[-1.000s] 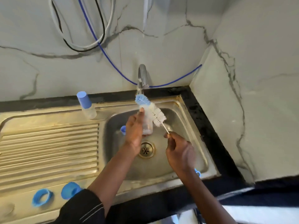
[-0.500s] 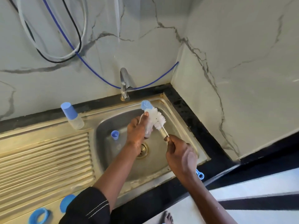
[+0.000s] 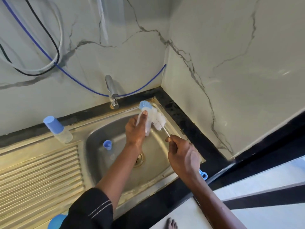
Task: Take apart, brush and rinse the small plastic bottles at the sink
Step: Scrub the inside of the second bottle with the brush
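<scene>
Since a second ago, bottle and brush have shifted from over the drain toward the sink's [image 3: 99, 171] back corner. Our left hand [image 3: 135, 128] grips the open bottle [image 3: 148, 128] just above centre frame. Our right hand [image 3: 181, 156] pinches the brush [image 3: 156, 119] wire, bristles outside the bottle. We judge brushing midway. The capped bottle [image 3: 57, 129] at left looks untouched, and rinsing remains.

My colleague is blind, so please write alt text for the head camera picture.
Over a steel sink, a person's left hand grips a small clear bottle while the right hand pinches the handle of a white-bristled bottle brush held against it. A second bottle with a blue cap stands on the sink's back ledge, left of the tap.
</scene>
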